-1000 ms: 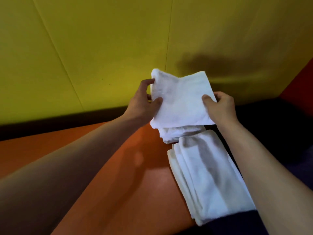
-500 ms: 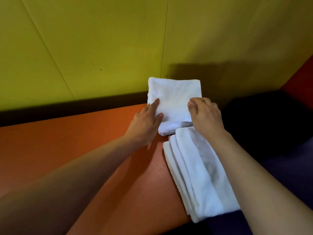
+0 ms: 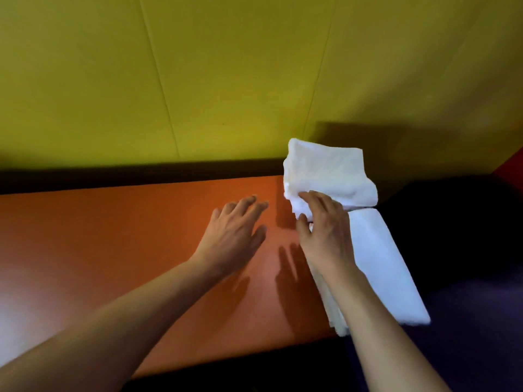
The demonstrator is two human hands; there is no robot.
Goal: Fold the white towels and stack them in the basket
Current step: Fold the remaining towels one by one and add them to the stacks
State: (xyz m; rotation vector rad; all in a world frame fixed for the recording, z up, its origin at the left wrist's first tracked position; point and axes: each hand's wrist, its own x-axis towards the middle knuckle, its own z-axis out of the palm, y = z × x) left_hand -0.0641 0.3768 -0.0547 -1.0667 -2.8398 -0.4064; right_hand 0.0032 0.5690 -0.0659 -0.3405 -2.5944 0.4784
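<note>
A small folded white towel (image 3: 328, 172) is held up at the right end of the orange table (image 3: 113, 236), close to the yellow wall. My right hand (image 3: 322, 230) grips its lower near edge. Beneath that hand lies a longer pile of folded white towels (image 3: 379, 267), running toward me along the table's right edge. My left hand (image 3: 235, 230) hovers flat over the table to the left of the towels, fingers spread and holding nothing. No basket is in view.
A yellow panelled wall (image 3: 226, 80) rises right behind the table, with a dark gap along its foot. To the right of the table the space is dark, with a red surface (image 3: 512, 162) at the far right edge.
My left hand has let go of the folded towel and moved left over the table. My right hand alone now holds the towel, lifted slightly and shifted right.
</note>
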